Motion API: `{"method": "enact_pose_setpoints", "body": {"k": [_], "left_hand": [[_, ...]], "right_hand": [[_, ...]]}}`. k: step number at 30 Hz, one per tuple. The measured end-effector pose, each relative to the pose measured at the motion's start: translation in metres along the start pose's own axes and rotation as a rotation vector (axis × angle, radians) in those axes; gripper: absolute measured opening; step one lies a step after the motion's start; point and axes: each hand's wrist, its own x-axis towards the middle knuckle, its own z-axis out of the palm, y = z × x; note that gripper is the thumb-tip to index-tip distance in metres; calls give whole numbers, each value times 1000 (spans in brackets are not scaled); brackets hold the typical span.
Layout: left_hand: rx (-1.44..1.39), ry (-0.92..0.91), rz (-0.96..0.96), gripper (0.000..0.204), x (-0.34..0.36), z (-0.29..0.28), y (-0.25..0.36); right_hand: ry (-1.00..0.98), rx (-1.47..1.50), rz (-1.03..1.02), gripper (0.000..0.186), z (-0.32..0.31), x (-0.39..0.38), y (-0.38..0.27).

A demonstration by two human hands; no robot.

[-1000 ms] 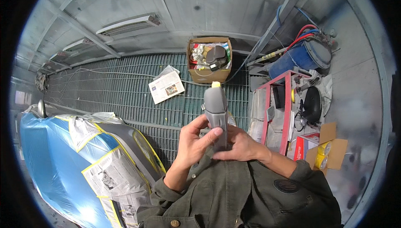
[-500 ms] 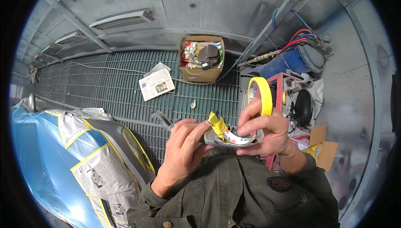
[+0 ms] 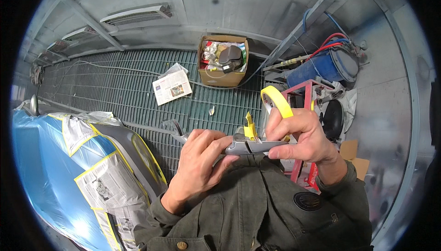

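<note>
Before my chest, both hands hold a long grey car part [image 3: 250,148] shaped like a door handle. My left hand [image 3: 200,161] is closed round its left half, and the part's thin curved end [image 3: 172,127] sticks out beyond the fingers. With thumb and fingers, my right hand [image 3: 303,136] pinches the right end. A roll of yellow masking tape [image 3: 280,100] hangs on the right hand's fingers, above the part. A short folded piece of yellow tape [image 3: 250,128] stands up from the part's upper edge between the hands. What lies under the right fingertips is hidden.
At the left stands a car body masked with blue film [image 3: 41,159] and newspaper [image 3: 103,179]. On the grated floor [image 3: 133,76] lie a newspaper sheet [image 3: 171,88] and a filled cardboard box [image 3: 220,78]. A red-framed stand [image 3: 301,87], blue barrel [image 3: 317,69] and hoses are at right.
The grey part has turned so its side edge faces me, hiding the white printed strip seen before. The tape roll has tipped left with my right hand. Both hands keep their hold.
</note>
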Motion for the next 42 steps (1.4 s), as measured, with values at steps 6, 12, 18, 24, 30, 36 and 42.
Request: {"method": "enact_pose_setpoints", "body": {"k": [6,12,18,24,30,36,42], "left_hand": [[-4,-49,-33,32,-3,1,-4],[-38,-54,-44,30,-3,2,-5],[-36,-28,-46,31,-4,4,-3],[-38,-51,-81,28,-9,6,-4],[-155,-104,-210,28,-15,11,-9],[-203,-101,-307,28,-18,19,-11],[-257,-158,-421,28,-17,25,-22]], "right_hand": [[4,124,84,14,3,1,11],[10,133,129,13,2,0,11],[3,219,180,14,3,1,14],[-10,308,234,14,4,0,25],[29,401,287,14,12,0,46],[57,450,460,13,13,-4,61],[59,464,547,17,7,7,75]]}}
